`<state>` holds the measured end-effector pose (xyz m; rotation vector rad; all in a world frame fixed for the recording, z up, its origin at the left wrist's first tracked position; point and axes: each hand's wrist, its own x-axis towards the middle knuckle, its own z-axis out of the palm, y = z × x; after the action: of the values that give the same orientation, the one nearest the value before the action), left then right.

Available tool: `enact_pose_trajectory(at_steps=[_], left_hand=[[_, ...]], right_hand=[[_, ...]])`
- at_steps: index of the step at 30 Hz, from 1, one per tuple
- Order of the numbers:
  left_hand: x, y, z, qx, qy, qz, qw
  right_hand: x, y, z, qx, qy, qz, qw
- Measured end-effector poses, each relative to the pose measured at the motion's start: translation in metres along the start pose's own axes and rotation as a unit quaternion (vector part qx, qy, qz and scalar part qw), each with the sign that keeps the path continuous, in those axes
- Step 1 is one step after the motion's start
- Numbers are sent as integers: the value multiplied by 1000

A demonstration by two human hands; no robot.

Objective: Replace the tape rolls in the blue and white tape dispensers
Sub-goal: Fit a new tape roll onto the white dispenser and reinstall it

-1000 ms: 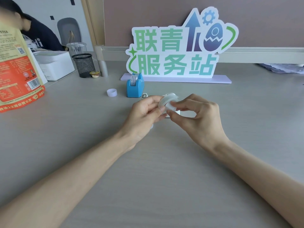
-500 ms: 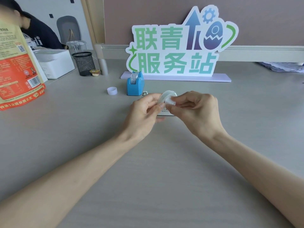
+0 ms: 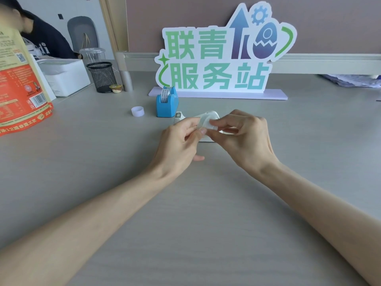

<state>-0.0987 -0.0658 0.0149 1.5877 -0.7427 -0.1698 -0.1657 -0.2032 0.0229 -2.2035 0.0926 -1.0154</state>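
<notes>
Both hands meet just above the tabletop (image 3: 103,162), toward its far middle. The left hand (image 3: 179,141) and right hand (image 3: 245,137) each pinch a small translucent tape roll (image 3: 206,123) between fingertips; its edges are hard to make out against the white tape dispenser (image 3: 208,116) directly behind, which the hands largely hide. The blue tape dispenser (image 3: 166,104), a roll seated in it, stands just beyond on the left, with a loose white ring (image 3: 137,111) beside it. Compared with a second ago, the hands have shifted slightly farther out, over the white dispenser.
</notes>
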Motion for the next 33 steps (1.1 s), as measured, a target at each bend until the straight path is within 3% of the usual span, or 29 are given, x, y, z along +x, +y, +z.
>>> enact_pose_trajectory(at_steps=[4, 9, 15, 20, 23, 33], left_hand=[[1, 0, -1, -14, 2, -1, 1000], [4, 3, -3, -33, -6, -20, 999], [7, 6, -10, -94, -51, -43, 993], [4, 8, -14, -98, -86, -45, 990], [4, 10, -15, -63, -94, -38, 993], [6, 0, -20, 128, -58, 51, 989]], right_hand=[[5, 3, -2, -19, -8, -44, 999], [6, 3, -7, 7, -25, -38, 999], [3, 0, -11, 105, -21, 79, 991], [0, 0, -16, 228, -120, 164, 952], [-3, 1, -18, 265, -110, 179, 941], [-5, -8, -17, 209, -80, 176, 959]])
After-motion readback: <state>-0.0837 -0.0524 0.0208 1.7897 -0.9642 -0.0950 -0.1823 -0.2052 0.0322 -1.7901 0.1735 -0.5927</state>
